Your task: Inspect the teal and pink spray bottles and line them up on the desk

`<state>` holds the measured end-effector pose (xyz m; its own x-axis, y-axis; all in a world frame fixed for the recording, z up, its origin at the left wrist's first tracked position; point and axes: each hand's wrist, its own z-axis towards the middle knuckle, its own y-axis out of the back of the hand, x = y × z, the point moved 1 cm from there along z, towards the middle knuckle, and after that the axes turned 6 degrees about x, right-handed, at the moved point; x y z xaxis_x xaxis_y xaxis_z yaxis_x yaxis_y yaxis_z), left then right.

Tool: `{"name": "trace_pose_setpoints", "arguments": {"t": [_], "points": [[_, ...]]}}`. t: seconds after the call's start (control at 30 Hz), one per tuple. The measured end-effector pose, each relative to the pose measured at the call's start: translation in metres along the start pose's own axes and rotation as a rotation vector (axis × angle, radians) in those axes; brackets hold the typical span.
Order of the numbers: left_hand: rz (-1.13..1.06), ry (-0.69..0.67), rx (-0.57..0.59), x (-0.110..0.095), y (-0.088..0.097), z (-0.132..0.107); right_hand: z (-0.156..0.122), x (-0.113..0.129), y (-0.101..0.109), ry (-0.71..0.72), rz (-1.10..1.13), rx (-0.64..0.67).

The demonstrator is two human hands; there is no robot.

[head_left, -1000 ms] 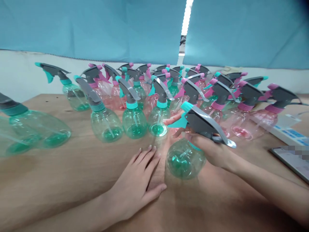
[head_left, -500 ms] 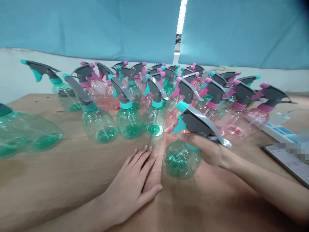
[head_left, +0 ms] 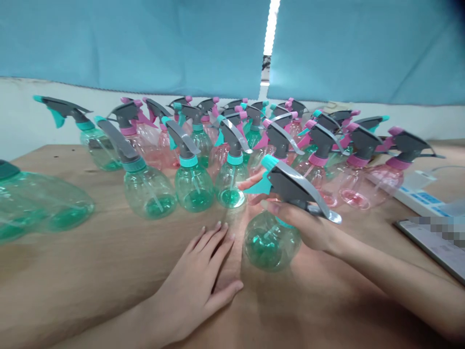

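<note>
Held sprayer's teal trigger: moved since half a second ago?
Yes: the teal trigger has swung out, leftward in view, nearer the closest standing green spray bottle just beyond it.

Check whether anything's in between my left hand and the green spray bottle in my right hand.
Nothing visible stands between them. The left hand rests palm down on the wooden table, just left of the green spray bottle, which the right hand holds around its neck. The other bottles stand outside that gap.

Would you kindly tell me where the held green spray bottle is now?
In the head view, the green spray bottle is slightly right of centre, gripped by the right hand, with the left hand on the table to its left.
</note>
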<state>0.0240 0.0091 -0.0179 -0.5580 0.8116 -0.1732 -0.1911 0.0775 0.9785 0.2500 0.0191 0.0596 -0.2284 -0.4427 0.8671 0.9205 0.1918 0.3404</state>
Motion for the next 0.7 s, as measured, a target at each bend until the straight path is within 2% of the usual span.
{"name": "trace_pose_setpoints", "arguments": {"t": [0.27,0.53,0.7], "points": [[-0.041,0.048,0.054,-0.0038,0.0076,0.0012,-0.0008,-0.0089,0.001,0.008,0.05,0.043],[-0.055,0.047,0.047,-0.0052,0.0082,0.0022,0.0006,-0.0045,0.0001,0.062,0.047,0.044],[-0.046,0.045,0.059,-0.0054,0.0087,0.0019,-0.0014,-0.0066,0.0017,0.039,0.027,0.046]]}}
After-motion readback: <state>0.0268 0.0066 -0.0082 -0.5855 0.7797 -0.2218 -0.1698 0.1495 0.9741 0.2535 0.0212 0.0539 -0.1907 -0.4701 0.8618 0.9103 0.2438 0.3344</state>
